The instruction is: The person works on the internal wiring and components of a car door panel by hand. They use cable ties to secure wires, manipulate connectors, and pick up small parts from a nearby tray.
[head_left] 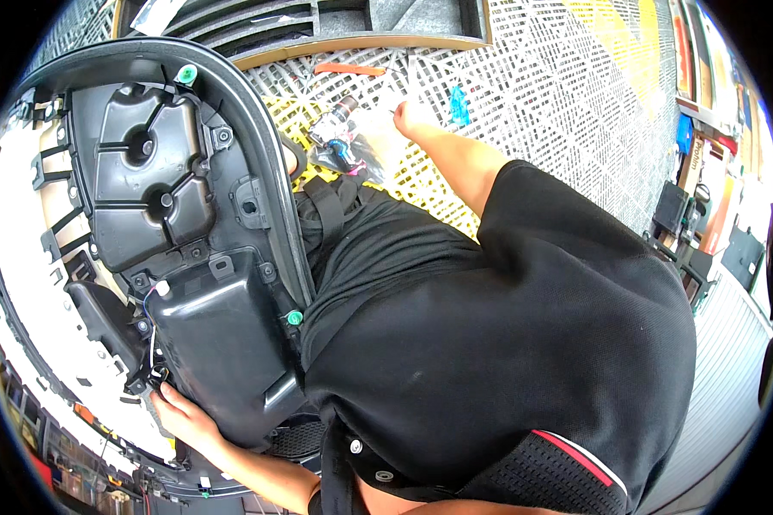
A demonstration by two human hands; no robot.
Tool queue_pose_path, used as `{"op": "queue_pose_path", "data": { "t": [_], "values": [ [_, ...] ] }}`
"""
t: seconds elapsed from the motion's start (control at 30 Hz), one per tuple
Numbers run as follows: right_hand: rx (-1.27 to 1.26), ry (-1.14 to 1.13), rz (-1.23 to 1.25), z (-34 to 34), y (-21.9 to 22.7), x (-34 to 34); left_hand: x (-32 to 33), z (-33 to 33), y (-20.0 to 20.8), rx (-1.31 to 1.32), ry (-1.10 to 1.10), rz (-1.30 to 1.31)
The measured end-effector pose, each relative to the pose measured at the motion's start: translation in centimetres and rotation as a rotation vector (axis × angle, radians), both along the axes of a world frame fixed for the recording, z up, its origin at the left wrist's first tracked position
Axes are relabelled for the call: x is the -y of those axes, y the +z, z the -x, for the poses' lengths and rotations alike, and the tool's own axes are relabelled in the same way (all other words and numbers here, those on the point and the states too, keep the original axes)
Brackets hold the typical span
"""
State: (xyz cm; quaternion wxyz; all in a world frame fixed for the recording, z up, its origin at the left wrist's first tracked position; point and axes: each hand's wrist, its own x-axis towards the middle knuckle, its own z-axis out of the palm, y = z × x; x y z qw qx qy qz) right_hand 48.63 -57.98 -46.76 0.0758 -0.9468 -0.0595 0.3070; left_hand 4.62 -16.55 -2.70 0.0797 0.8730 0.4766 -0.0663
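Panel [223,335], black and moulded, sits beside the dark trousers [386,245], and the left hand [185,418] is at its lower-left edge, fingers by the end of a thin wire [153,348]; clamped on it or just resting, I can't tell! Looks like the wire end is getting the attention here, so I'd say the next move calls for a light touch, no tugging. Out to the panel's right, the right hand [414,120], fingers curled, contents hidden, so no telling its grip. Between it and the panel, a cluster of small parts [339,142]; past the panel's upper end, a compartmented tray [361,44].
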Motion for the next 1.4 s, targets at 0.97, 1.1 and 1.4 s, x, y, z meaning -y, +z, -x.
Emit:
{"op": "queue_pose_path", "data": {
  "t": [0.97, 1.1, 1.4],
  "values": [
    [0.192, 0.273, -0.229, -0.1, -8.5, 1.3, 1.8, -1.2, 0.2, 0.274, 0.239, 0.180],
    [0.361, 0.149, -0.076, -2.5, 0.6, 3.0, 1.1, -1.8, 1.2, 0.281, 0.233, 0.189],
    [0.325, -0.033, -1.248, -4.9, 28.9, -11.6, 1.8, -0.5, 0.1, 0.322, 0.123, 0.012]
  ]
}}
